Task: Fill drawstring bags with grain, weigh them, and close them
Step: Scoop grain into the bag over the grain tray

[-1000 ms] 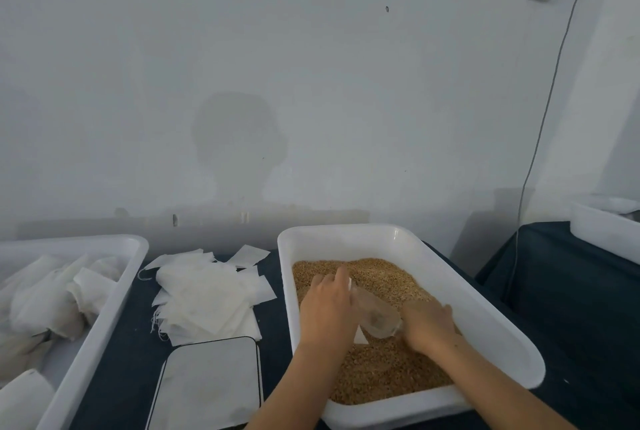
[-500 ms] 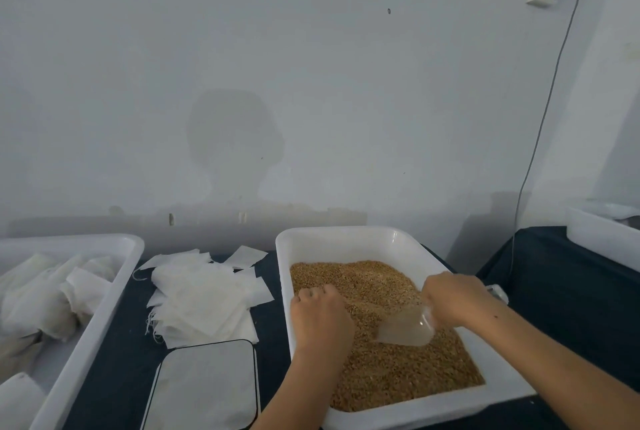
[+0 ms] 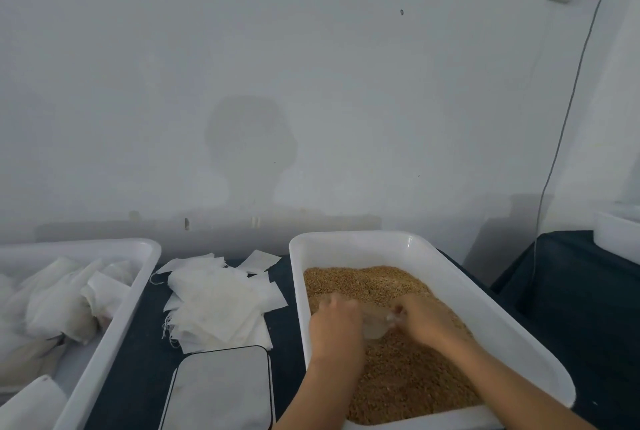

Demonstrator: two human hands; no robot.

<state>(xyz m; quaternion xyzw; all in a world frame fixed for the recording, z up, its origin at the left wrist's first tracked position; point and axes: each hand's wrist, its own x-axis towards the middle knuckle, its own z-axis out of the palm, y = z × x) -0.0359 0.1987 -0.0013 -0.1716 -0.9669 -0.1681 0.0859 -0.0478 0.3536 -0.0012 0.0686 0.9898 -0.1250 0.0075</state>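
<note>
Step in hand: filling, judged from both hands working low in the grain (image 3: 398,377) inside the white tub (image 3: 491,325) at lower right of the frame.
Left hand: the left hand (image 3: 334,329) sits over the grain at centre-low of the frame, fingers curled as if holding a bag's mouth; the bag itself is hidden under the hand, so what it grips cannot be told.
Right hand: the right hand (image 3: 427,320) lies just right of the left, fingers curled round the handle end of a clear scoop (image 3: 375,325).
Scoop: pale and see-through, blurred, lying between the two hands with its mouth toward the left hand; whether it carries grain cannot be told.
Grain: fills the tub's floor, heaped toward the far end.
Empty bags: a loose pile of flat white bags (image 3: 218,305) lies on the dark table, left of the tub, centre-low of the frame.
Scale: a flat white-topped scale (image 3: 218,391) sits at the bottom edge, just below the pile; nothing rests on it.
Filled bags: bulging white bags (image 3: 62,305) lie in a second tub (image 3: 121,322) at lower left.
Next move calls for: probably tipping the scoop into the held mouth without spilling, then lifting the bag left onto the scale.
</note>
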